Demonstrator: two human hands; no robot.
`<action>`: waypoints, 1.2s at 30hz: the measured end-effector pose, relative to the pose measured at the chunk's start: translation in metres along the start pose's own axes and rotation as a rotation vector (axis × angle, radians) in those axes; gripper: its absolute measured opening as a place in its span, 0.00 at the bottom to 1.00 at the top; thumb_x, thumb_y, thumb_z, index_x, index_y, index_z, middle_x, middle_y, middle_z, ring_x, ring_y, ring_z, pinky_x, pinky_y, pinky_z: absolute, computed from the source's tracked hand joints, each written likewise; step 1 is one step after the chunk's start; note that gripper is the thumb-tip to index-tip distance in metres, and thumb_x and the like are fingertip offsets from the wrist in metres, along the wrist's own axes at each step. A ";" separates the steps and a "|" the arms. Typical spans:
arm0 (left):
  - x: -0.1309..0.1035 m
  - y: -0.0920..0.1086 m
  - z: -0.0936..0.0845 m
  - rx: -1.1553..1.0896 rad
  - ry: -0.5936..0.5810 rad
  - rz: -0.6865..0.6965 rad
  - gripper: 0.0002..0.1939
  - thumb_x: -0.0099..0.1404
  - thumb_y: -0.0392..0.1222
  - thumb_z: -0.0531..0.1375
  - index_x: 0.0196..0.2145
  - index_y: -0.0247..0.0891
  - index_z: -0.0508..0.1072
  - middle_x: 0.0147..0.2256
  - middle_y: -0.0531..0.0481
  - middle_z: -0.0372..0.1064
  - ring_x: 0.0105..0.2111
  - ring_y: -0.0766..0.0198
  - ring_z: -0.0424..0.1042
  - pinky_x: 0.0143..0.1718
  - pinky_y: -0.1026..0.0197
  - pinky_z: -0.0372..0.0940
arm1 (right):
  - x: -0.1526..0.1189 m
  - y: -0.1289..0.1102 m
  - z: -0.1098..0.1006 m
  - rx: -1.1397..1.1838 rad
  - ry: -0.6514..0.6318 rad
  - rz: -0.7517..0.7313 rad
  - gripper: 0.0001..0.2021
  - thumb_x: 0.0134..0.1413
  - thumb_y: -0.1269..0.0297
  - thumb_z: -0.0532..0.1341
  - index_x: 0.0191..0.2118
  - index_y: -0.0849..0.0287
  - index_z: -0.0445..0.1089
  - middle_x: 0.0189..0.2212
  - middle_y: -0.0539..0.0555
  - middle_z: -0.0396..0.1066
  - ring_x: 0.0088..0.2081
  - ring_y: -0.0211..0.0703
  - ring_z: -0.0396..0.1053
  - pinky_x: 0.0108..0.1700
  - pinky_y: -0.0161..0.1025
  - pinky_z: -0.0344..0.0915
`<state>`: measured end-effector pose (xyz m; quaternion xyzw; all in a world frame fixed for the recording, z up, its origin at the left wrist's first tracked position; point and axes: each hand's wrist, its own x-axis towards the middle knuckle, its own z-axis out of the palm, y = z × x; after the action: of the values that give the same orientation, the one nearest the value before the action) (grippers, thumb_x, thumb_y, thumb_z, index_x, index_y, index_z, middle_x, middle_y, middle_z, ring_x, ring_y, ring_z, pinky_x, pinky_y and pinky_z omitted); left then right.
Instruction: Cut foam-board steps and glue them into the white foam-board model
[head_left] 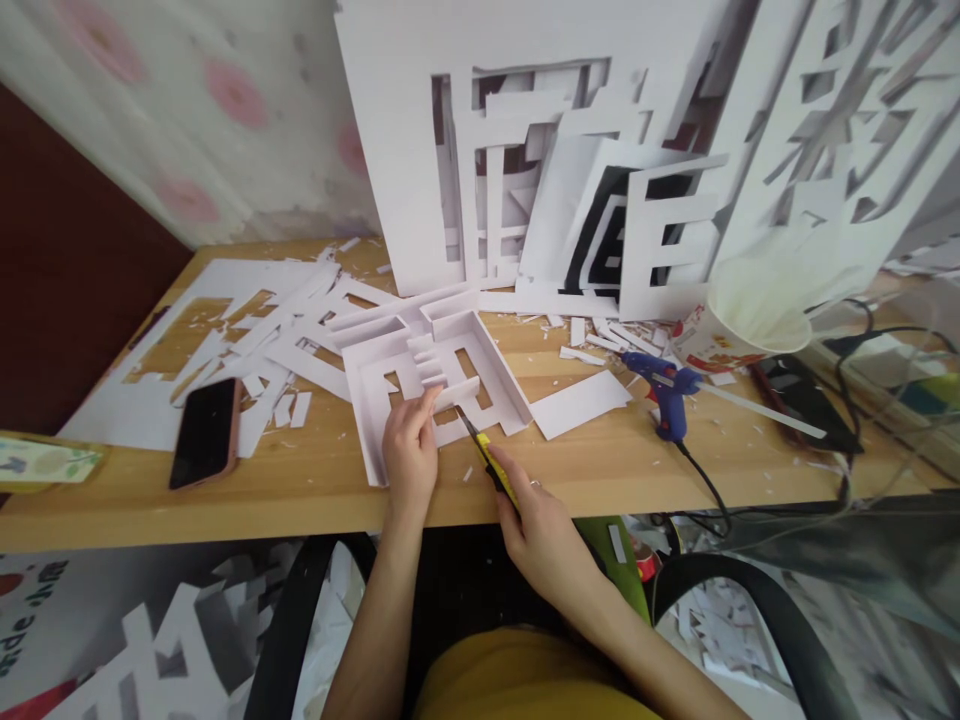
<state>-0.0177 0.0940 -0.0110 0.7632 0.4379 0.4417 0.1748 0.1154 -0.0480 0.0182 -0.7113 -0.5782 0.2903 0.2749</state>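
A white foam-board model [358, 385] with low upright walls and cut-out openings lies near the table's front edge. My left hand [411, 450] is at its front, fingers closed at the end of a short white strip [457, 393] that stands on edge inside the model. Wrapped around a yellow and black utility knife [495, 470] is my right hand [547, 535]. The knife's blade points up and left, its tip close to the strip; whether it touches is too small to tell. Several small white upright pieces [426, 362] stand in a row behind the strip.
A blue glue gun [667, 390] with a black cord stands right of a loose white rectangle [581, 404]. A phone [206, 432] lies at left beside cut sheets [225, 275]. Scraps surround a paper tub [739, 330]. Large cut-out boards [397, 150] lean behind.
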 end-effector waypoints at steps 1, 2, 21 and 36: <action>0.000 0.000 0.000 0.001 0.002 0.001 0.21 0.71 0.31 0.49 0.54 0.43 0.74 0.44 0.46 0.77 0.45 0.59 0.75 0.47 0.56 0.70 | 0.000 0.000 0.000 0.001 0.003 -0.003 0.29 0.61 0.71 0.47 0.68 0.58 0.53 0.40 0.61 0.76 0.40 0.54 0.75 0.43 0.50 0.72; 0.000 0.000 0.000 0.002 0.005 0.002 0.21 0.71 0.31 0.49 0.54 0.43 0.74 0.45 0.46 0.77 0.45 0.59 0.75 0.47 0.56 0.70 | 0.000 0.001 0.001 0.002 0.004 -0.007 0.29 0.62 0.71 0.47 0.68 0.58 0.53 0.40 0.60 0.77 0.40 0.53 0.75 0.43 0.50 0.72; 0.000 0.001 -0.001 -0.003 -0.007 0.015 0.21 0.69 0.29 0.49 0.53 0.42 0.74 0.46 0.46 0.77 0.47 0.59 0.74 0.49 0.57 0.69 | 0.000 -0.004 0.002 -0.096 -0.029 -0.006 0.30 0.61 0.74 0.46 0.69 0.61 0.52 0.43 0.65 0.76 0.38 0.55 0.76 0.41 0.51 0.73; -0.001 0.000 0.000 0.038 -0.028 0.028 0.22 0.69 0.28 0.48 0.53 0.42 0.73 0.45 0.46 0.77 0.46 0.58 0.74 0.47 0.54 0.69 | -0.004 0.002 0.011 -0.144 0.059 -0.086 0.31 0.60 0.78 0.47 0.69 0.61 0.53 0.42 0.65 0.76 0.37 0.54 0.76 0.36 0.49 0.74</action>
<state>-0.0184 0.0934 -0.0116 0.7785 0.4332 0.4250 0.1601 0.1081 -0.0517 0.0100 -0.7120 -0.6192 0.2149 0.2519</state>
